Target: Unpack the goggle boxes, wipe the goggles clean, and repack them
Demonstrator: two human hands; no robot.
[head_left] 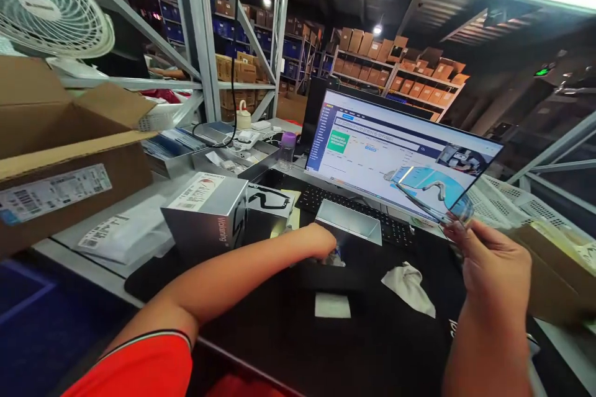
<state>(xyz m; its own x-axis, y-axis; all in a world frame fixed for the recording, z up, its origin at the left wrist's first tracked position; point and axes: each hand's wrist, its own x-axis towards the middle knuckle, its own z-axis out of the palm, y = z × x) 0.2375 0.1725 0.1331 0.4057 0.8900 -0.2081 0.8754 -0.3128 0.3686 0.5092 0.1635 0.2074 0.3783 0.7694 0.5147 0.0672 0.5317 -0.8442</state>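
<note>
My right hand point(496, 257) is raised at the right, its fingers pinching a pair of see-through glasses point(416, 200) in front of the monitor. One end of the glasses lies between thumb and fingers. My left hand point(320, 240) is low over the black desk mat, fingers curled downward and mostly hidden. A small clear, crumpled-looking item point(335, 258) shows beneath it; what exactly the fingers grip cannot be made out. Just behind that hand sits an open box with a silvery inside point(351, 221). A white cloth point(410, 288) and a small white card point(332, 306) lie on the mat.
Grey glasses boxes point(205, 217) stand left of my left arm, beside a plastic-wrapped packet point(125, 232). An open carton point(69, 192) fills the far left. Behind are the keyboard point(311, 198), monitor point(367, 149) and a purple-capped bottle point(287, 150). Another carton point(554, 273) stands right.
</note>
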